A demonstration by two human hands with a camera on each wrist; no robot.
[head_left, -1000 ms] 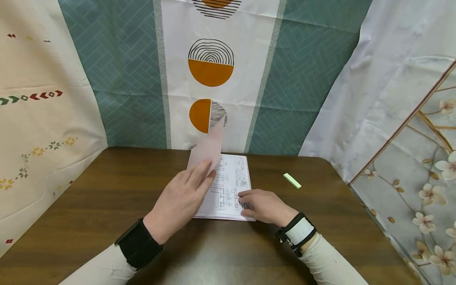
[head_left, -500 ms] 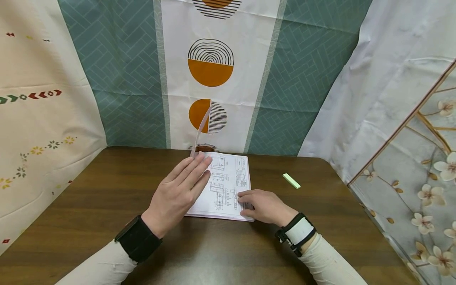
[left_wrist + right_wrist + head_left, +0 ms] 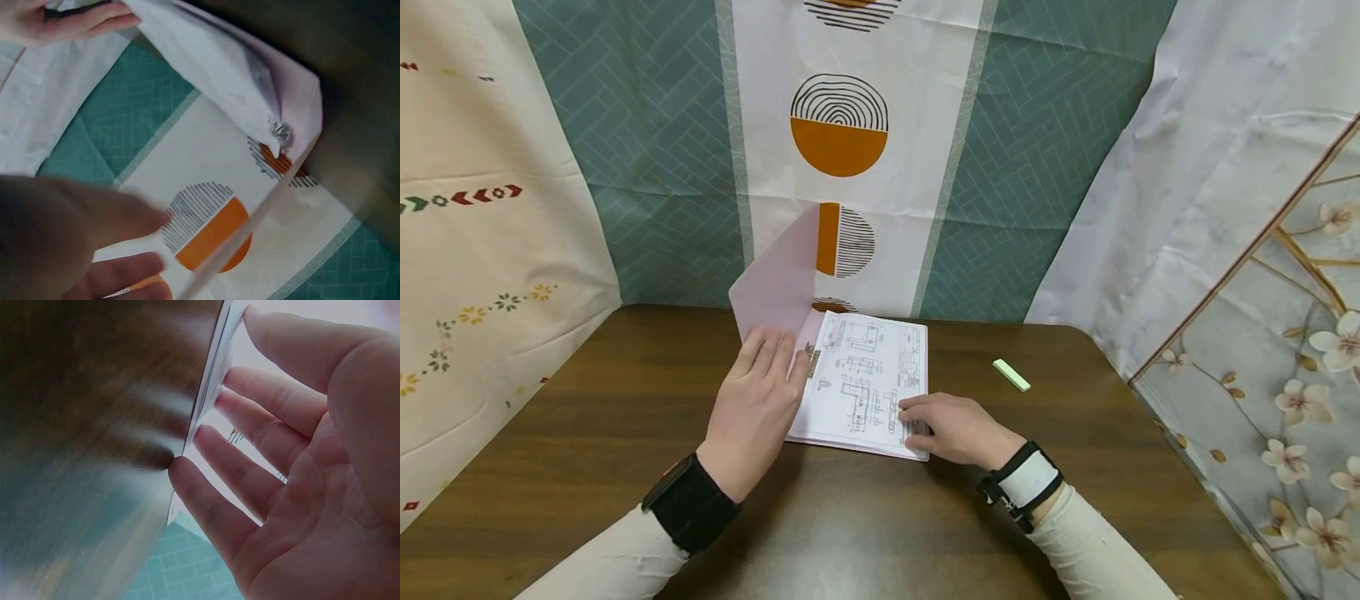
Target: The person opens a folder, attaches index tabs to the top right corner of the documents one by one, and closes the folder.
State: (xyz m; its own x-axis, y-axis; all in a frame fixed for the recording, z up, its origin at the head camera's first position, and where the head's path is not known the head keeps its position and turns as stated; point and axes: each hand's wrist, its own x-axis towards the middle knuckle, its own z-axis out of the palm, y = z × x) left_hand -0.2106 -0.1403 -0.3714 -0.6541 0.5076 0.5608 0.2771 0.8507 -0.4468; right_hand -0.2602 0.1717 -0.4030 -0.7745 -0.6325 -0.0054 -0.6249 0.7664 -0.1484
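Note:
A pale pink folder lies on the table with its cover (image 3: 778, 271) standing up and leaning left. Inside it are printed sheets (image 3: 872, 350) of technical drawings, held at their left side by a metal clip (image 3: 812, 358). My left hand (image 3: 756, 408) touches the lower part of the raised cover with fingers extended. In the left wrist view, the clip (image 3: 281, 132) shows at the corner of the sheets. My right hand (image 3: 955, 429) rests its fingertips on the right edge of the sheets. The right wrist view shows its fingers (image 3: 219, 506) extended along that edge.
A small light green block (image 3: 1011, 375) lies on the brown wooden table (image 3: 625, 400), right of the folder. Patterned cloths (image 3: 1060, 167) hang behind the table and along both sides.
The cover has swung from right to left, past upright, uncovering the clip and the left part of the sheets. My left hand has moved left with it; the right hand stays put.

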